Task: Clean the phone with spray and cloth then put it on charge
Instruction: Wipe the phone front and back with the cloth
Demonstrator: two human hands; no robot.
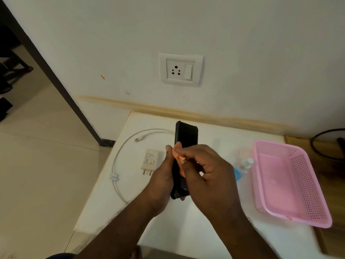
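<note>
Above the white desk's (186, 230) middle: slim black phone (186, 136) gripped upright in left hand (162, 176), right-hand (209, 171) fingers pinching small peach cloth (178, 156) against it. Best wiped with light, full-length strokes, grip firm.

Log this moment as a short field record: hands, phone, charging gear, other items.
left hand: grips the phone, held above the table
right hand: pinches the cloth against the phone
charger: lying on the table, unplugged
cable: looped on the table, not connected
wall socket: nothing plugged in
spray bottle: beside the pink basket
</note>
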